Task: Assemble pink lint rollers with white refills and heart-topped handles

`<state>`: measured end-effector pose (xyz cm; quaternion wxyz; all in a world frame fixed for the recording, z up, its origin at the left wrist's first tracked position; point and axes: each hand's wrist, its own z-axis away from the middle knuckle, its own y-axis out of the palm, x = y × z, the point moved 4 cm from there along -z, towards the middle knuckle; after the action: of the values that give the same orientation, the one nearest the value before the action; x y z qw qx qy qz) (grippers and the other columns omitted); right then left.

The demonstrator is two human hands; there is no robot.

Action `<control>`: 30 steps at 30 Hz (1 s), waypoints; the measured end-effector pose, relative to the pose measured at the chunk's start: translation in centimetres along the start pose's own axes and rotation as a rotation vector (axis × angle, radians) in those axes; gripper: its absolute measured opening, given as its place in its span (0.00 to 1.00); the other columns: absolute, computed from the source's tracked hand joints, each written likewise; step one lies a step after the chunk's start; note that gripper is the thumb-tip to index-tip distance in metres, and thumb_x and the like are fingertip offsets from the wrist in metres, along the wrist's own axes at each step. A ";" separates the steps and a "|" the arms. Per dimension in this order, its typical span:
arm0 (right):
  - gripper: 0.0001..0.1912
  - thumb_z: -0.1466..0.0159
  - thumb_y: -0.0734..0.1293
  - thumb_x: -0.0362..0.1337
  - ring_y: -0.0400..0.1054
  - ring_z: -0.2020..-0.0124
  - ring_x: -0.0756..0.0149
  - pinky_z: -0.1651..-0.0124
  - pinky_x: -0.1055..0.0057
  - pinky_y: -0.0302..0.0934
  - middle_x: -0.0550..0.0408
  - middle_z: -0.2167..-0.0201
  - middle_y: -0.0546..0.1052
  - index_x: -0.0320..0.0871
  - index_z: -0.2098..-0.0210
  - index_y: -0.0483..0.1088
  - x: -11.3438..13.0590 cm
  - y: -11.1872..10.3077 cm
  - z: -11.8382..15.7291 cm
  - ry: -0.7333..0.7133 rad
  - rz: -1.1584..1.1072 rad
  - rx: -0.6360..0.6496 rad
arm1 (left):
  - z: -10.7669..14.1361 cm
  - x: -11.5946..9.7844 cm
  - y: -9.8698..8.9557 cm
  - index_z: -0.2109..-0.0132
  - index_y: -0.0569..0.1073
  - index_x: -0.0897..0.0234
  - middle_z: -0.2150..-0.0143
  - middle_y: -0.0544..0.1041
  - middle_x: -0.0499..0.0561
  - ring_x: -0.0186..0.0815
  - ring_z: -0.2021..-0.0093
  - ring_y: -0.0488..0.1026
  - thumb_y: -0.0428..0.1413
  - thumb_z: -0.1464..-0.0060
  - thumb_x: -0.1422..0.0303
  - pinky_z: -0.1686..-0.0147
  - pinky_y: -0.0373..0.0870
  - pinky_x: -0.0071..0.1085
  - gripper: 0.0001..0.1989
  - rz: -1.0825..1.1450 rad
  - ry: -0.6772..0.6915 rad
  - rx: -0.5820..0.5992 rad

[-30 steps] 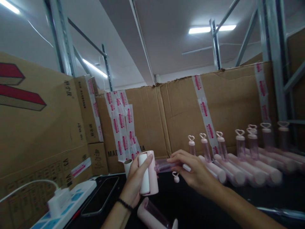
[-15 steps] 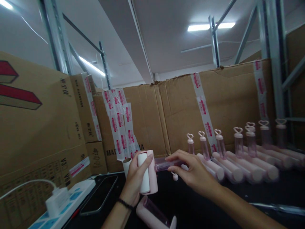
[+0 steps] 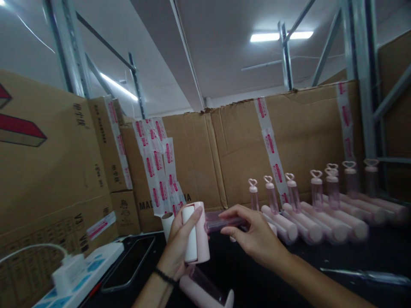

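Observation:
A pink casing (image 3: 203,235) with a white roller (image 3: 190,231) set in it is upright in my left hand (image 3: 180,239), whose thumb presses on its front. My right hand (image 3: 253,233) pinches a clear pinkish tube (image 3: 218,223) that lies sideways, its left end against the casing's right side. Below my hands another pink piece with a clear cover (image 3: 202,286) rests on the black table. A small pale pink part shows just beneath my right fingers, mostly hidden.
Pink rollers (image 3: 324,222) lie in a row at the right, with heart-topped tubes (image 3: 316,190) standing behind. A pen-like tool (image 3: 369,275) is at right. A phone (image 3: 130,263) and power strip (image 3: 80,276) lie left. Cardboard (image 3: 240,149) stands behind.
The view has shifted slightly, so the surroundings sit a little further left. My right fingers now hide more of the small pink heart part below them. Both hands keep their hold.

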<state>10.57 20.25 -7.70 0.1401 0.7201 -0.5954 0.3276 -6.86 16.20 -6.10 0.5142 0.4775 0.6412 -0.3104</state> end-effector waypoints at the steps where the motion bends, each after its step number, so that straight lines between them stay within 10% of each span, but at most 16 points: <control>1: 0.09 0.40 0.73 0.32 0.76 0.61 0.64 0.58 0.68 0.68 0.57 0.62 0.81 0.46 0.60 0.76 0.2 -0.1 0.0 0.002 0.013 0.001 | 0.0 -0.1 0.0 0.53 0.70 0.60 0.74 0.73 0.44 0.30 0.81 0.71 0.62 0.46 0.57 0.82 0.72 0.25 0.18 -0.003 -0.004 0.001; 12: 0.06 0.38 0.71 0.37 0.74 0.69 0.68 0.68 0.75 0.64 0.58 0.69 0.81 0.45 0.61 0.76 3.0 -1.7 -1.2 -0.042 0.146 0.096 | -0.1 -0.4 0.2 0.49 0.69 0.61 0.70 0.75 0.47 0.34 0.76 0.74 0.58 0.45 0.54 0.75 0.74 0.32 0.21 -0.125 0.058 0.025; 15: 0.09 0.38 0.72 0.40 0.72 0.71 0.68 0.70 0.74 0.62 0.59 0.70 0.79 0.45 0.60 0.72 3.0 -2.3 -1.4 -0.052 0.184 0.100 | -0.8 -0.9 0.1 0.47 0.69 0.63 0.55 0.78 0.56 0.43 0.56 0.77 0.59 0.46 0.56 0.56 0.74 0.41 0.24 -0.230 0.206 0.027; 19: 0.14 0.40 0.73 0.42 0.68 0.76 0.69 0.74 0.74 0.57 0.62 0.76 0.74 0.45 0.63 0.66 2.6 -2.3 -1.5 0.002 0.170 0.077 | -0.4 -1.9 0.4 0.44 0.73 0.60 0.37 0.70 0.57 0.46 0.33 0.60 0.64 0.51 0.63 0.33 0.50 0.44 0.26 -0.390 0.417 0.089; 24: 0.11 0.34 0.67 0.44 0.69 0.74 0.68 0.72 0.73 0.61 0.60 0.72 0.75 0.46 0.57 0.65 1.3 -0.7 -1.5 0.049 -0.048 0.078 | 1.2 -0.7 2.5 0.43 0.73 0.56 0.40 0.75 0.56 0.47 0.40 0.69 0.60 0.45 0.67 0.38 0.61 0.46 0.22 -0.475 0.382 0.499; 30: 0.19 0.28 0.55 0.42 0.73 0.62 0.62 0.59 0.65 0.68 0.49 0.53 0.76 0.46 0.39 0.59 -3.4 -0.4 -1.0 0.122 0.083 -0.081 | -0.5 -1.8 0.9 0.48 0.69 0.62 0.56 0.81 0.57 0.44 0.54 0.78 0.56 0.41 0.62 0.52 0.73 0.39 0.16 -0.180 0.259 0.280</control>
<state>10.42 23.54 -9.07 0.1916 0.6673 -0.6277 0.3521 -6.19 16.44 -4.17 0.3264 0.5210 0.6927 -0.3770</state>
